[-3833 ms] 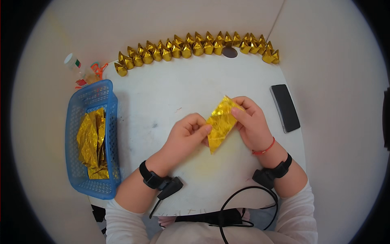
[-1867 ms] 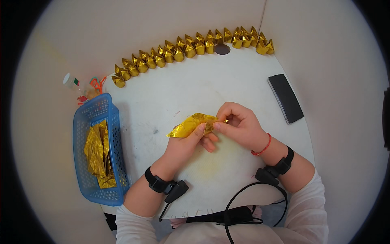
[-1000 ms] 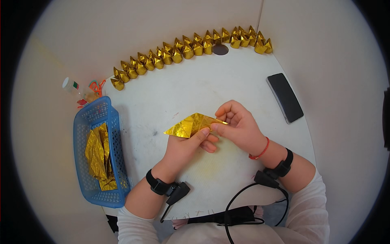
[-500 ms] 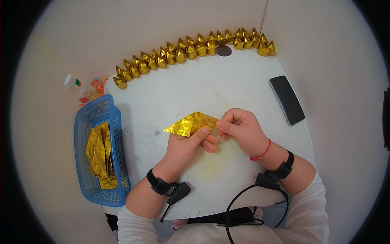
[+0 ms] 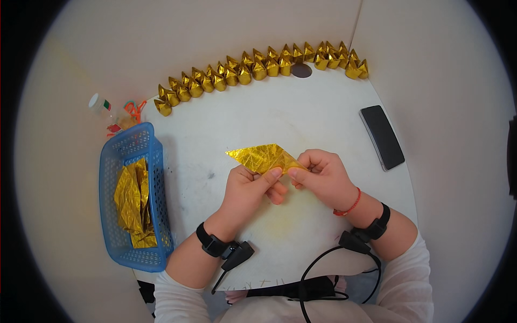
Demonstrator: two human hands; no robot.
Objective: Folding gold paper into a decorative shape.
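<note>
- Left hand [image 5: 247, 185], frame centre: pinches gold foil sheet [image 5: 261, 157] at its lower edge, thumb on top, fingers curled under.
- Right hand [image 5: 326, 169], right of centre: thumb and fingers clamped on the sheet's right end; 2 thumbs near each other, small gap.
- Sheet: mid-frame, folded, slanted outline, long point toward left; contact with surface [image 5: 334, 118] can't be told.
- Step in hand, my read: folding or creasing the sheet at the right end.
- Next move calls for, I'd judge: left pinch steady, right thumb pressing edge flat; foil looks thin, crumples easily.
- Blue basket [image 5: 160, 207], left of frame: holds loose gold sheets [image 5: 129, 199].
- Gold folded pieces [image 5: 245, 74]: lined up along upper edge of surface, pointed tops; dark disc [image 5: 301, 70] just below them.
- Phone [image 5: 382, 138]: right of frame, screen dark.
- Upper left: clear bottle [image 5: 100, 105] with white cap, beside orange-handled scissors [image 5: 134, 109], probably.
</note>
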